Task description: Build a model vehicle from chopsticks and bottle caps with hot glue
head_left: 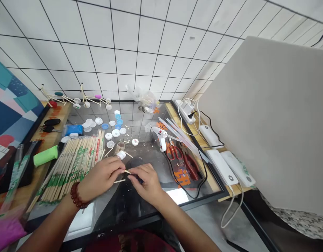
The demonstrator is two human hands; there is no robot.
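My left hand (105,175), with a red bead bracelet at the wrist, pinches one end of a short wooden stick piece (127,172). The fingers of my right hand (146,181) close on its other end, just above the glass tabletop. Another cut stick (119,181) lies under my hands. Just beyond my left fingers sits a white bottle cap (121,155), with more short stick pieces around it. A thick row of wrapped chopsticks (74,161) lies left of my left hand. To the right of my right hand rests a white glue gun (160,137) with a black cord.
White and blue caps (115,133) are scattered behind my hands. Scissors (174,151), red-handled pliers (190,166) and clear glue sticks (184,136) lie right. Small stick models (91,98) stand at the back. Green clay (45,156) and white power banks (221,166) flank the glass.
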